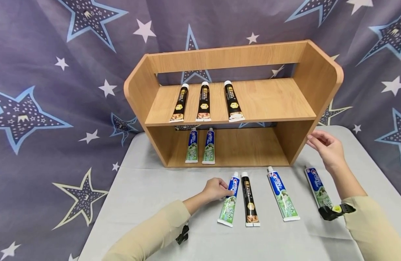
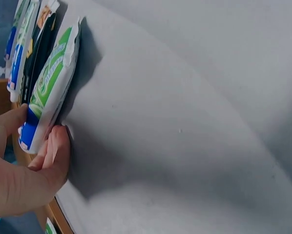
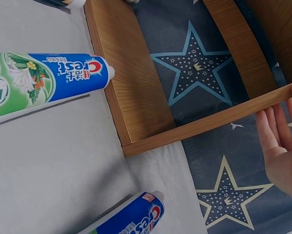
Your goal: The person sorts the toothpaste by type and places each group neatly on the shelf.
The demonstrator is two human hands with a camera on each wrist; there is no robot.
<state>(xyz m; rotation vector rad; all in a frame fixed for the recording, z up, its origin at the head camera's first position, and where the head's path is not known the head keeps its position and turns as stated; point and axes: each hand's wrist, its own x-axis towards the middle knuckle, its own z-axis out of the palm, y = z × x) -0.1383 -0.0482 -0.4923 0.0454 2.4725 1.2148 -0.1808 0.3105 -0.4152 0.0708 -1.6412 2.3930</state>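
My left hand (image 1: 216, 189) pinches a blue-and-green Crest toothpaste tube (image 1: 227, 210) between thumb and fingers; in the left wrist view this toothpaste tube (image 2: 53, 78) is tilted, over its shadow on the table. My right hand (image 1: 327, 148) touches the right side panel of a wooden two-tier shelf (image 1: 299, 139). The right wrist view has its fingers (image 3: 273, 126) fairly straight against the panel's outer face, with the thumb at the panel's edge. Beside the held tube lies a black toothpaste tube (image 1: 250, 201). Two more Crest tubes, one middle right (image 1: 283, 195) and one far right (image 1: 319, 188), lie near the right arm.
Three black toothpaste tubes (image 1: 204, 101) lie on the shelf's upper board (image 1: 269, 99). On the lower board (image 1: 246, 145), two Crest tubes (image 1: 209, 146) lie side by side at the left. Behind the grey-covered table (image 1: 138, 203) hangs a star-patterned curtain (image 1: 73, 145).
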